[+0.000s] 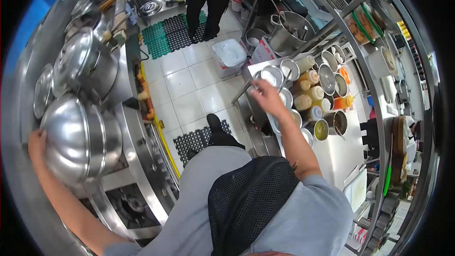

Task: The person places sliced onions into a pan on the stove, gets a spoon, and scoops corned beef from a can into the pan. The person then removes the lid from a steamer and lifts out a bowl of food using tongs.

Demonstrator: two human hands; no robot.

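My left hand (37,145) is closed at the crown of a big shiny domed lid (64,137). The grip itself is partly hidden, and the lid sits on a wide steel steamer pot (108,137) on the stove. On the other side, my right hand (266,97) hovers over the near corner of the steel counter, its fingers loosely bent and apart, with nothing visible in them. Close to it are a round metal container with white contents (272,74) and another such container (289,68). Squeeze bottles (315,93) stand just beyond.
A lidded stockpot (90,66) stands farther along the stove, with a bare burner (132,204) nearer me. Ahead, a person (208,0) stands near the mats (177,33). A lidded white tub (229,54) sits on the tiled floor. Metal shelving (374,90) rises at right.
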